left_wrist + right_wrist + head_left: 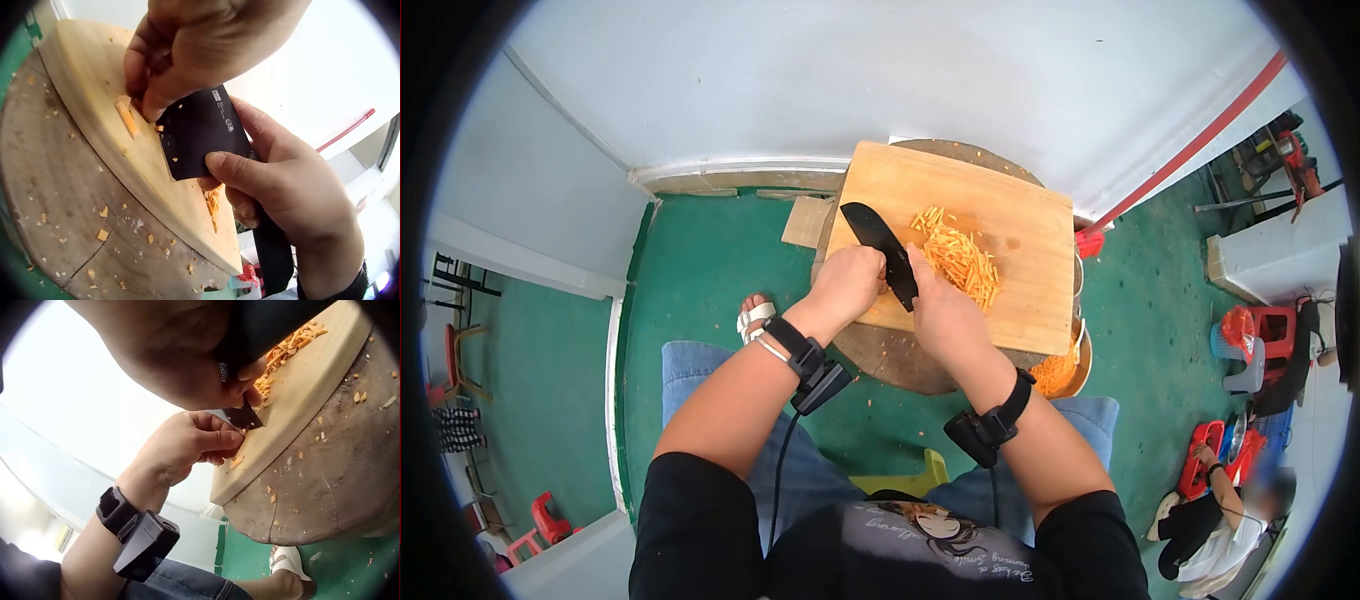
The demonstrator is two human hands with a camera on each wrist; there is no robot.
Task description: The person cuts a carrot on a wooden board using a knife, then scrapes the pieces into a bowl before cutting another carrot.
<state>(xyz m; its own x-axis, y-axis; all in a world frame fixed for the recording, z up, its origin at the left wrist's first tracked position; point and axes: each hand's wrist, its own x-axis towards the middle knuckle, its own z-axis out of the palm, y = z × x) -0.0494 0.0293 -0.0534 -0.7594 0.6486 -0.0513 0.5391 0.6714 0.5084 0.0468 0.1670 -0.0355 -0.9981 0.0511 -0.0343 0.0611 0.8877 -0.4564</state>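
Observation:
My right hand [948, 315] grips the handle of a kitchen knife [880, 245] with a broad black blade; its thumb presses the blade's flat side [203, 134]. My left hand [847, 288] is on the left part of the wooden cutting board [1030, 240], fingers curled down with the tips right beside the cutting edge. These fingertips pinch a small carrot piece, mostly hidden under them. An orange carrot strip [128, 120] lies on the board next to the left fingers. To the knife's right is a heap of cut carrot strips [962, 265].
The board rests on a round wooden block [885, 358] strewn with crumbs. A metal bowl [1085, 365] of orange shreds stands below its right side. A white wall [800, 80] rises just behind. Another person [1225, 530] sits at the far right near red baskets [1200, 450].

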